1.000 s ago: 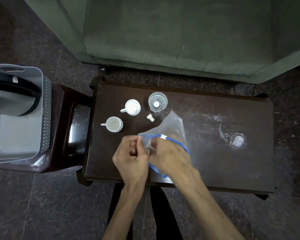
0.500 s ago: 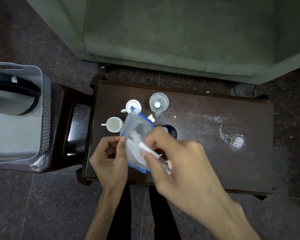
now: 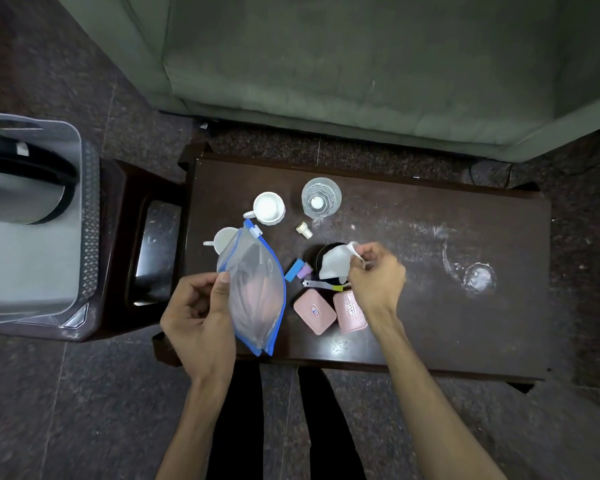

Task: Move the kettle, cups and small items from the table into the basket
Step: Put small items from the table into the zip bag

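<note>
My left hand (image 3: 196,317) grips a clear zip bag with a blue edge (image 3: 255,289) at the table's near left. My right hand (image 3: 374,275) pinches a white folded piece (image 3: 336,261) over a round black item (image 3: 326,252). Beside them lie two pink cases (image 3: 314,315) (image 3: 350,311), a blue block (image 3: 293,270), a purple piece (image 3: 305,269) and a nail clipper (image 3: 321,284). Two white cups (image 3: 267,207) (image 3: 224,239), a glass (image 3: 321,197) and a small white cap (image 3: 303,230) stand farther back. The kettle (image 3: 18,188) sits in the grey basket (image 3: 84,202) at left.
The basket rests on a dark stool (image 3: 142,244) left of the dark table (image 3: 430,306). A green sofa (image 3: 361,64) runs behind the table. A clear glass lid or coaster (image 3: 478,277) lies at the table's right. My legs stand at the near edge.
The hands have parted: my left hand keeps the bag at the left, my right hand has moved right with the white piece. Small items now lie uncovered on the table.
</note>
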Tool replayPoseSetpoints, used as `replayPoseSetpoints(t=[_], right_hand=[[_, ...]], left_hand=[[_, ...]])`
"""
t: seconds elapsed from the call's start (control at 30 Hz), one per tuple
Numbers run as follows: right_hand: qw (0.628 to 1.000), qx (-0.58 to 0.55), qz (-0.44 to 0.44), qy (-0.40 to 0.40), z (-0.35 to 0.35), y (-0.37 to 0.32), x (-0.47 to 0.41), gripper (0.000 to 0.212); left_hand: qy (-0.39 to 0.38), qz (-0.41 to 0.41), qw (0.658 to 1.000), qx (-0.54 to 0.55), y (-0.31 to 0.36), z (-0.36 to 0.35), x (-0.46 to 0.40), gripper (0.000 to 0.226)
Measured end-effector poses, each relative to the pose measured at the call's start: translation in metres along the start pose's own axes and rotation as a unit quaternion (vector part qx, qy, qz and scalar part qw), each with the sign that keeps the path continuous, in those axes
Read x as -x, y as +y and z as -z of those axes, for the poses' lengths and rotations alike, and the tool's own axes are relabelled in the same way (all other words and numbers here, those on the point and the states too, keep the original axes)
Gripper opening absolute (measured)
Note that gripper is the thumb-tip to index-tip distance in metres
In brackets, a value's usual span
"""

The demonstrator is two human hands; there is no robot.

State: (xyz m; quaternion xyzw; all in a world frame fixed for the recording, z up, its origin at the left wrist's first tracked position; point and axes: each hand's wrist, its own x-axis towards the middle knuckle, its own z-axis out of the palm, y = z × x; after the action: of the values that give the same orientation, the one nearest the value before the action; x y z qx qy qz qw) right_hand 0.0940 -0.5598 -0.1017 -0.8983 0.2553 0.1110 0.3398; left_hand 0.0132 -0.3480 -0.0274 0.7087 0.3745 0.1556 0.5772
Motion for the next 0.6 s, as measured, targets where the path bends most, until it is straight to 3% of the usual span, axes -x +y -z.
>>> replayPoseSetpoints(t=[0.17, 0.37, 0.6], right_hand=[[0.994, 0.066, 0.056, 0.066, -0.025, 0.004, 0.006, 0.015], [0.982, 0.084, 0.148, 0.08, -0.041, 0.004, 0.013, 0.013], [0.978, 0.078, 0.161, 0.107, -0.03, 0.005, 0.007, 0.021]], left_hand=[[-0.006, 0.009, 1.0, 0.013, -0.001, -0.004, 0.004, 0.007], [-0.016, 0.018, 0.999, 0.023, 0.001, -0.003, 0.006, 0.018], [-0.029, 0.024, 0.999, 0.036, 0.005, -0.001, 0.004, 0.021]])
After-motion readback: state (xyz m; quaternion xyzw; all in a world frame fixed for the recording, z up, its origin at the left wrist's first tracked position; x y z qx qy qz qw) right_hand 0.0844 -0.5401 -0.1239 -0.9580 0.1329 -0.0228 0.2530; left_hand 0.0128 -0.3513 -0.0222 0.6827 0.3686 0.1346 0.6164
